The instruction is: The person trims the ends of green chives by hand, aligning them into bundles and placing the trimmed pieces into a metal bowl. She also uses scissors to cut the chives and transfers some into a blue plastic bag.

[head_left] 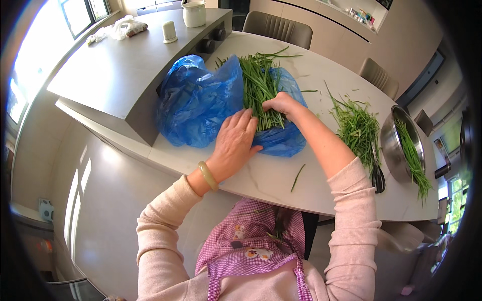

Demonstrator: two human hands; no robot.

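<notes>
A thick bunch of garlic chives [260, 83] lies on an opened blue plastic bag [201, 100] on the table. My left hand [233, 138] rests with fingers stretched out against the cut ends of the bunch and the bag beside it, its thumb pointing right. From the right, my right hand [282, 104] reaches over the bag with curled fingers closed on some chives at the bunch's side. Its fingertips are partly hidden among the stalks.
To the right lie a loose pile of trimmed chives [356, 125], black-handled scissors [377, 175] and a steel bowl [389, 145] with chives hanging over its rim. A raised grey counter [105, 65] borders the table at left. Chairs [277, 27] stand beyond the far edge.
</notes>
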